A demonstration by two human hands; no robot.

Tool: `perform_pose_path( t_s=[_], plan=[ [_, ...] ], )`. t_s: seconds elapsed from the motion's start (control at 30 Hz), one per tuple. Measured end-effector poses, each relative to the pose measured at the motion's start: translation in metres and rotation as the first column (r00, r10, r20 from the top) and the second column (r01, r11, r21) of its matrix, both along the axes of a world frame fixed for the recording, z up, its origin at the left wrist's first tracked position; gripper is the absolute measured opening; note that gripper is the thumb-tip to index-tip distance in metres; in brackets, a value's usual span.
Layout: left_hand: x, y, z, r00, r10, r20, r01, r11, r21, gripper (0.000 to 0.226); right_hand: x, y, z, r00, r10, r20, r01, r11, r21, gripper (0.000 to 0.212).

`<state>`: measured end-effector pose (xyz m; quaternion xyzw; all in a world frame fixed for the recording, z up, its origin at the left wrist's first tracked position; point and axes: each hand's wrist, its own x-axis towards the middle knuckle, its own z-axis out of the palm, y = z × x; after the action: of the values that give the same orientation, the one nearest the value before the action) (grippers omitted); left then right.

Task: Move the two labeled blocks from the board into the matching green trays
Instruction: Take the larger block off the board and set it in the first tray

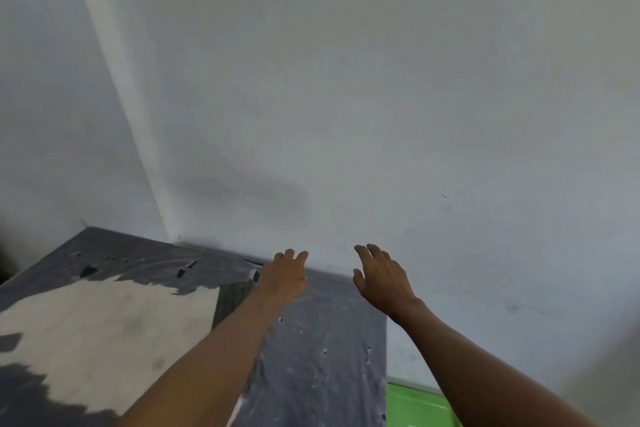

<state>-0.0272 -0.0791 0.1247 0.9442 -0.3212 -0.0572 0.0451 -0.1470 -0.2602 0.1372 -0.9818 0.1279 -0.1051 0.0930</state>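
I see both hands out toward the far wall (381, 80), w/ nothing held. Left hand (284, 277) has a loose open grip, fingers curled, above the far edge of the grey bench (322, 357). Right hand (379, 279) has an open grip, fingers spread, just past the bench's right edge. 1 green tray (414, 406) shows near right, part hidden by the right forearm. Blocks and board aren't in view.

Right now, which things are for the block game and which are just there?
For the job: left hand, right hand, both empty; a corner of something green, maybe a tray. No blocks visible.

Just there: grey worn tabletop, white wall.
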Motion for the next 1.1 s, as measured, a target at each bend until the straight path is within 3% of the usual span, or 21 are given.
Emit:
perform_pose_path(
  t_s=[0.37,0.53,0.77,0.97,1.1],
  plan=[
    [0.069,0.111,-0.094,0.944,0.193,-0.268,-0.168,0.979,0.114,0.059,0.081,0.130,-0.080,0.989,-0.002,-0.146,0.022,0.991,0.131,0.045],
    [0.082,0.128,-0.136,0.884,0.295,-0.364,-0.236,0.952,0.196,0.079,0.094,0.164,-0.117,0.981,-0.044,-0.191,0.080,0.979,0.185,0.043],
    [0.072,0.125,-0.170,0.856,0.302,-0.419,-0.302,0.951,0.069,0.112,0.095,0.174,-0.145,0.957,-0.108,-0.268,0.161,0.970,0.184,0.041],
    [0.074,0.120,-0.167,0.873,0.303,-0.382,-0.307,0.950,0.051,0.104,0.088,0.168,-0.142,0.960,-0.135,-0.246,0.184,0.965,0.189,0.043],
    [0.081,0.118,-0.157,0.881,0.151,-0.449,-0.205,0.976,-0.073,0.094,0.075,0.154,-0.134,0.954,-0.152,-0.257,0.200,0.965,0.172,0.042]
  ],
)
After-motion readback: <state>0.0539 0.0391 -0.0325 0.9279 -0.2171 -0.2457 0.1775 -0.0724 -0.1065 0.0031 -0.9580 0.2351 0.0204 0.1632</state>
